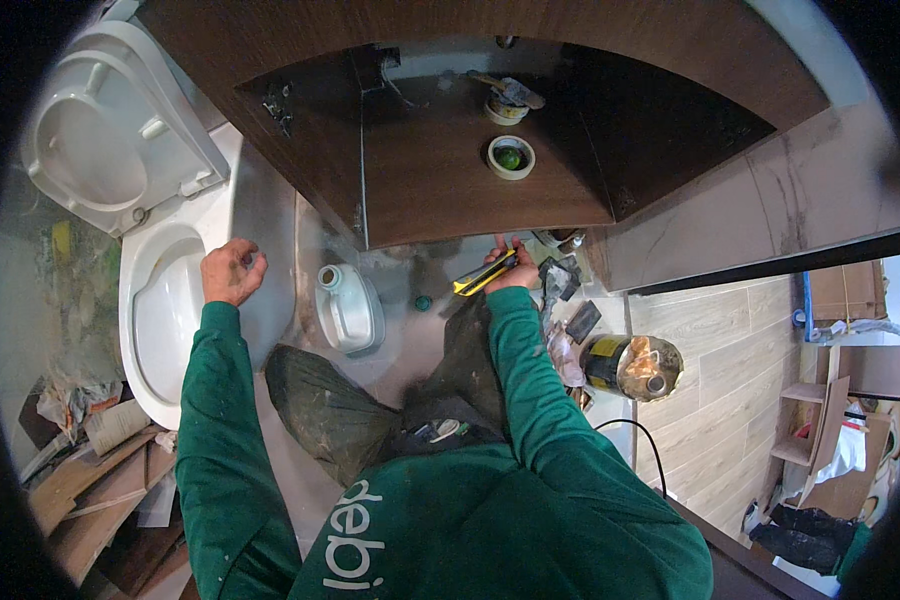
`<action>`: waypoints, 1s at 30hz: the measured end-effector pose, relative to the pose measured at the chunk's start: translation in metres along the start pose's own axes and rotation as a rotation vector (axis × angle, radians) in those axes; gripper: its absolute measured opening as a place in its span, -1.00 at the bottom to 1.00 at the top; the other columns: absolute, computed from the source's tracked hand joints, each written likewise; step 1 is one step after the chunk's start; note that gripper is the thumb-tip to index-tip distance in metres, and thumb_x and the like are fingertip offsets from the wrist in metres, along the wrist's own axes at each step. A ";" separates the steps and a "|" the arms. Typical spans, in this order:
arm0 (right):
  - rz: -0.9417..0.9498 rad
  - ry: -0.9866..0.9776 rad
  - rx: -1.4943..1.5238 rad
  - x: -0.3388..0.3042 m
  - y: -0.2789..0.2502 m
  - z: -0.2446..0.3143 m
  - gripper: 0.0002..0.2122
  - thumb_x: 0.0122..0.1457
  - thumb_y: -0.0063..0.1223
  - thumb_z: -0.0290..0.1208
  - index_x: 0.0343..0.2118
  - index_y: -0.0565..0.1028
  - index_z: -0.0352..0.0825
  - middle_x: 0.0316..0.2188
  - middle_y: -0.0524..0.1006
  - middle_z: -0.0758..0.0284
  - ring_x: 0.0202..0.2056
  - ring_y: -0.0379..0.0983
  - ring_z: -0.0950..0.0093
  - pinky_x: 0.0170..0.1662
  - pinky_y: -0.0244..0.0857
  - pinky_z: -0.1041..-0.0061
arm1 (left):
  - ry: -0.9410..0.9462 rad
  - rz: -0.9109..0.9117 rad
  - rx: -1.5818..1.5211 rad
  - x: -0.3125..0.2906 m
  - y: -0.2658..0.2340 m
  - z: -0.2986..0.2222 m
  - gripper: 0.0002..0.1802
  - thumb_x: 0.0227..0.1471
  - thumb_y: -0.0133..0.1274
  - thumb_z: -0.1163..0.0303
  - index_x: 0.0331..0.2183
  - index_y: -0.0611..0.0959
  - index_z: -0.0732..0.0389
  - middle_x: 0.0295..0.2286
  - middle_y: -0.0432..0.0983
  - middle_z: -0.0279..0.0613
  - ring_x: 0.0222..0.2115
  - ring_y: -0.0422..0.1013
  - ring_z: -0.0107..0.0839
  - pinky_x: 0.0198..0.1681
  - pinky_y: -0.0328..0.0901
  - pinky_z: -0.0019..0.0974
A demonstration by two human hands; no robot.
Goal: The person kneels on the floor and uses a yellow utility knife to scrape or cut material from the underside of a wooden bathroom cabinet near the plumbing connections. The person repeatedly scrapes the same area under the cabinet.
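Note:
My right hand [515, 268] is closed around a yellow and black utility knife [485, 273], just below the front edge of a dark brown cabinet [450, 205]. No extended blade can be made out. My left hand [234, 272] hovers by or rests at the side of the white toilet bowl [175, 300]; which of these, I cannot tell. Its fingers are curled in and nothing shows in them. Between my hands a white plastic jug [350, 312] stands uncapped on the floor, with a small green cap [423, 303] to its right.
Inside the cabinet sit a tape roll [511, 158] with something green in its hole and a small tub [506, 112] with a brush across it. An open, stained can [635, 367] stands right, near rags [565, 350]. Wood scraps [100, 490] lie lower left.

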State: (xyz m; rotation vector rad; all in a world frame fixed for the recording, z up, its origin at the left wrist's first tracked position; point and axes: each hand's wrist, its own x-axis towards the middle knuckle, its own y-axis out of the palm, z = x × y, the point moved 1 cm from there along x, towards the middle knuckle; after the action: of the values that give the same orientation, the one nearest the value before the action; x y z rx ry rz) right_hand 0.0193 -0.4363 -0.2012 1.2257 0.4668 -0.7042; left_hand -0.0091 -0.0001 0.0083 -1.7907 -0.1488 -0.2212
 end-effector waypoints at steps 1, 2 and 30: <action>-0.002 0.020 0.009 -0.001 0.001 -0.001 -0.81 0.25 -0.29 -0.24 -0.23 0.37 -0.17 -0.14 0.53 0.02 -0.56 0.34 0.37 -0.48 0.29 0.39 | 0.007 -0.003 0.010 0.000 0.000 0.000 -0.79 -0.20 0.15 0.22 -0.49 0.67 0.14 -0.54 0.58 -0.16 -0.52 0.52 -0.17 -0.37 0.40 -0.19; -0.002 0.024 0.002 -0.002 0.002 -0.002 -0.81 0.26 -0.32 -0.26 -0.21 0.36 -0.15 -0.16 0.54 0.05 -0.55 0.33 0.36 -0.47 0.28 0.39 | 0.005 -0.003 0.010 0.001 0.000 -0.001 -0.79 -0.20 0.15 0.22 -0.49 0.67 0.13 -0.54 0.57 -0.17 -0.52 0.52 -0.17 -0.37 0.40 -0.19; 0.245 0.291 -0.704 0.020 0.003 0.060 -0.81 0.26 -0.28 -0.47 -0.11 0.10 -0.06 -0.21 0.53 0.13 -0.58 0.38 0.34 -0.56 0.32 0.35 | -0.025 0.054 0.022 0.001 0.001 -0.002 -0.76 -0.21 0.16 0.23 -0.44 0.68 0.15 -0.51 0.58 -0.15 -0.48 0.52 -0.16 -0.31 0.41 -0.19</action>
State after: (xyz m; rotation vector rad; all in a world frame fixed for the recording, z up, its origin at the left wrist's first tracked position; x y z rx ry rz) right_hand 0.0331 -0.4984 -0.1955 0.6935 0.7165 -0.1162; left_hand -0.0077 -0.0019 0.0084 -1.7741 -0.1200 -0.1580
